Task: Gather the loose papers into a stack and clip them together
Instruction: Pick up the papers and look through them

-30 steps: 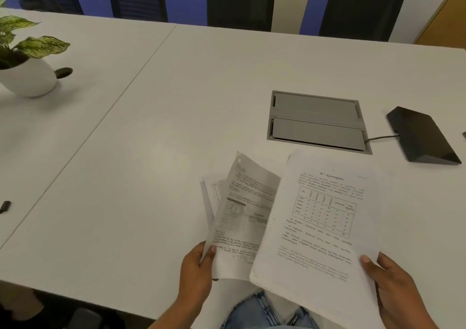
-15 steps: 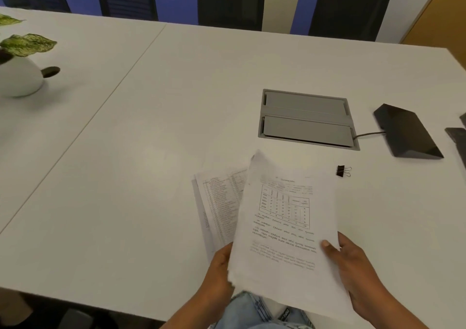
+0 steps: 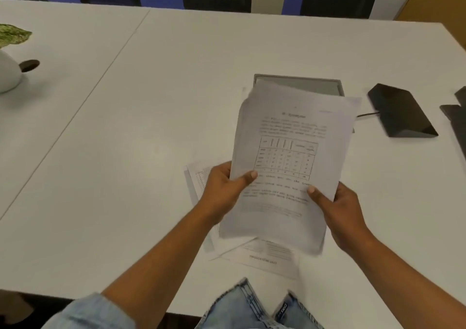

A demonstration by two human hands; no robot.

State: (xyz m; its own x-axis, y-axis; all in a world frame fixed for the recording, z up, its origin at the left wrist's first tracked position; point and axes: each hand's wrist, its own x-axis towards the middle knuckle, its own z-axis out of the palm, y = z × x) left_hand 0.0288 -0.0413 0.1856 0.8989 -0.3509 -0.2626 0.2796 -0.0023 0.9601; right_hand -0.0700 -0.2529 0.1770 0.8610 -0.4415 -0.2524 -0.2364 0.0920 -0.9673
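Observation:
I hold a bundle of white printed papers lifted above the table, its top sheet showing text and a table grid. My left hand grips the bundle's left edge with the thumb on top. My right hand grips the lower right edge, thumb on the page. Beneath the bundle more loose sheets lie flat on the white table, one sticking out to the left. The binder clip is hidden behind the raised papers.
A grey cable hatch is set into the table behind the papers. A black wedge-shaped device with a cable sits at the right, another dark object at the right edge. A white plant pot stands far left.
Both hands lifted the bundle up and away from me, so it now covers the hatch and the binder clip. My left hand shifted from underneath to the bundle's left edge.

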